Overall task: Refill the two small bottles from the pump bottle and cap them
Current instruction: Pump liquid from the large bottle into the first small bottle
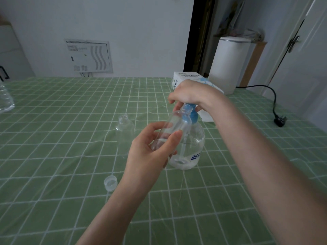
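Note:
My left hand (150, 149) grips a small clear bottle (174, 124), tilted with its open neck up under the blue pump head (191, 112). My right hand (189, 93) rests curled over the top of that pump head. The clear pump bottle (192, 147) stands on the green checked tablecloth (70, 138), partly hidden behind the held bottle. A second small clear bottle (124, 128) stands upright and uncapped to the left. A clear cap (111, 182) lies on the cloth near my left wrist.
A tissue paper box (185, 79) sits behind my right hand, with a white cylindrical appliance (230, 66) beside it. A black cord and plug (279, 119) lie at the right edge. Part of a large clear bottle (5, 98) stands at the far left.

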